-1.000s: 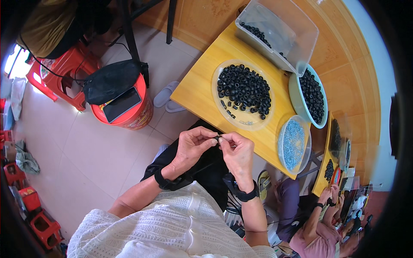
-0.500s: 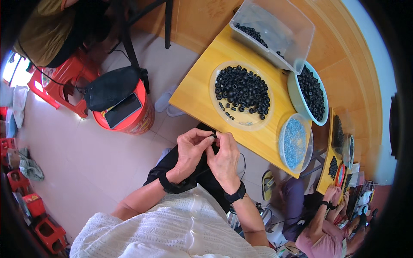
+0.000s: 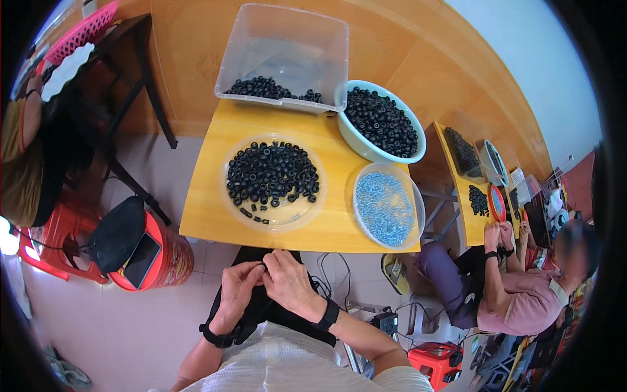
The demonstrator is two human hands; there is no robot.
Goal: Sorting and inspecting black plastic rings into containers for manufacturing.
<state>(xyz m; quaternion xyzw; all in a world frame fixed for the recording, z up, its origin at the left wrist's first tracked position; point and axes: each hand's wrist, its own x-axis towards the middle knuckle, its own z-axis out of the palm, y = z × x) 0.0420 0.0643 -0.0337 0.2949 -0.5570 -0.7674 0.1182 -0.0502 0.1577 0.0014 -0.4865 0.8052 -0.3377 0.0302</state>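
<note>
Pinching small black piece (image 3: 263,266) in your left hand (image 3: 240,287); right hand (image 3: 289,285) close against it, grip unclear; piece mostly hidden, cannot tell where long axis points.

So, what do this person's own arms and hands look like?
The left hand and right hand are gloveless, with a black left wristband and black right wristband. Forearms are uncovered; the white textured top has a right sleeve ending near the elbow.

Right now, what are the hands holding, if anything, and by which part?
A small dark piece, likely a bead, seems pinched between the left hand and right hand; the gripped part is hidden.
</note>
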